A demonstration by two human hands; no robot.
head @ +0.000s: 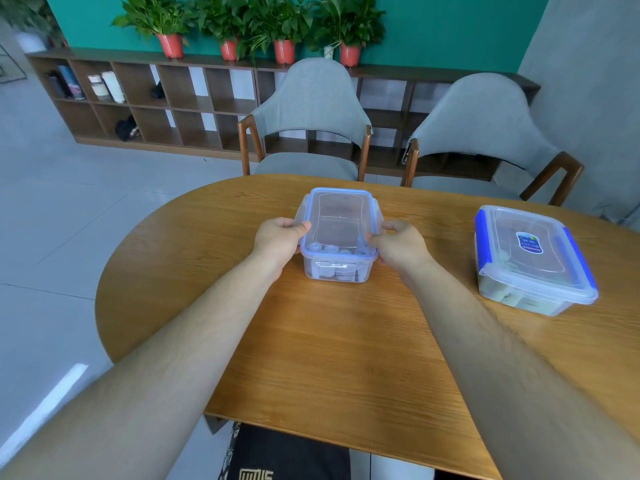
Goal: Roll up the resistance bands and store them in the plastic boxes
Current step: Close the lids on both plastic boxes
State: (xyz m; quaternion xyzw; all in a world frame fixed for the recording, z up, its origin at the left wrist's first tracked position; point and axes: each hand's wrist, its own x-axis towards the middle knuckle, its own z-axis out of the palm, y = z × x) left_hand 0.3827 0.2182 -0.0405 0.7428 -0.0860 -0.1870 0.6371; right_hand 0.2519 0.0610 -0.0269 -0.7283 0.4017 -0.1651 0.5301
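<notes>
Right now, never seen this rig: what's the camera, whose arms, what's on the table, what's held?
One picture, from a wide-angle camera worn on a person's head, looking forward and down. No machine: those are the person's bare arms. The left hand and right hand grip opposite sides of the small box, clear, with its lid on; rolled pale bands show through its wall. It stands on the wooden table. A wide box with blue clips, also lidded, stands apart to the right. Two grey chairs sit behind the table.

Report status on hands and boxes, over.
Left hand and right hand grip small box at its sides; lid on, rolled bands inside. Second box closed, off right. Nothing blocking.
</notes>
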